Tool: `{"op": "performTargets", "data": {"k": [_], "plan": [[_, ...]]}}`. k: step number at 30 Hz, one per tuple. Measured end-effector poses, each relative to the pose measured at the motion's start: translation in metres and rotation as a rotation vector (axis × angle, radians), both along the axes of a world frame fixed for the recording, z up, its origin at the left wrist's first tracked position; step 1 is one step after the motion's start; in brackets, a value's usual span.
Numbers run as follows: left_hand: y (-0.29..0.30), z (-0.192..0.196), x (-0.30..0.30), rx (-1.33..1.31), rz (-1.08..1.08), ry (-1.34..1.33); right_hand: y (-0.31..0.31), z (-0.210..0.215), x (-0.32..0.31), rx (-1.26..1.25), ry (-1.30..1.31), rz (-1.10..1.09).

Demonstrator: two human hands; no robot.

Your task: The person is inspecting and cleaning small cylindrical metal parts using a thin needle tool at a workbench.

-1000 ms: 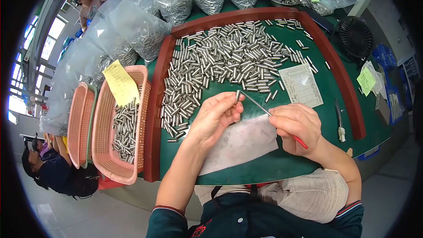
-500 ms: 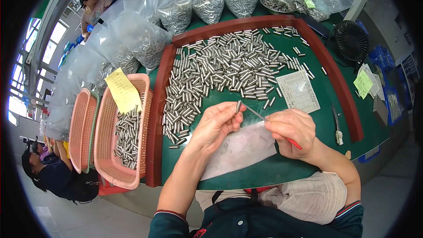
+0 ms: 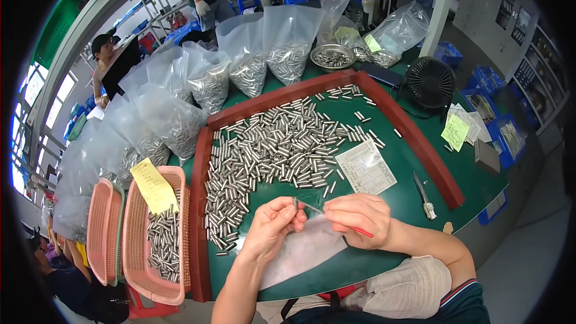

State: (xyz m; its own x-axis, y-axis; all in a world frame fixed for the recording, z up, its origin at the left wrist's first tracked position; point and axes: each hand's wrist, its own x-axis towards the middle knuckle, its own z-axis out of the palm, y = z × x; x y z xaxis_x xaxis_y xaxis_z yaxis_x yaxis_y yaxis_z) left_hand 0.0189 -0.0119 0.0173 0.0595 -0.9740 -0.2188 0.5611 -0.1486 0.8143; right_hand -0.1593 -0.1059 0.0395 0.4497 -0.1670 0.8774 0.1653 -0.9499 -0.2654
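View swung up and right | left hand (image 3: 271,227) pinched pin (image 3: 294,202) above bench (image 3: 403,159), long axis near upright | right hand (image 3: 362,213) gripped tool (image 3: 362,231), rod (image 3: 312,207) slanting left to pin's top, contact unclear | left nearer

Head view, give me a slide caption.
Left hand pinches a metal cylinder; right hand holds a thin red-ended tool.

Just in from the near edge of the tabletop (image 3: 336,270), the person's left grip (image 3: 273,228) pinches with thumb and forefinger. Close beside it, the right grip (image 3: 361,220) is closed, back upward. Left forearm (image 3: 241,285) slopes steeply; right forearm (image 3: 427,246) slants inward.
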Motion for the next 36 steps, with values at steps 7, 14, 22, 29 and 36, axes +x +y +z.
{"op": "performTargets", "data": {"k": [7,14,22,29,36], "plan": [[-0.002,-0.004,0.003,-0.012,0.022,0.015,0.006,-0.002,0.002,0.140,0.081,0.112],[0.002,-0.004,0.003,-0.003,0.036,0.044,0.004,0.001,-0.003,0.061,-0.037,0.041],[-0.005,-0.005,0.006,0.061,0.017,0.085,-0.002,0.006,-0.005,0.129,-0.068,0.076],[-0.004,-0.004,0.006,0.078,-0.009,0.088,-0.001,0.001,0.002,0.108,0.039,0.100],[-0.002,-0.009,0.005,0.054,-0.015,0.029,0.002,0.000,0.002,0.125,0.034,0.100]]}}
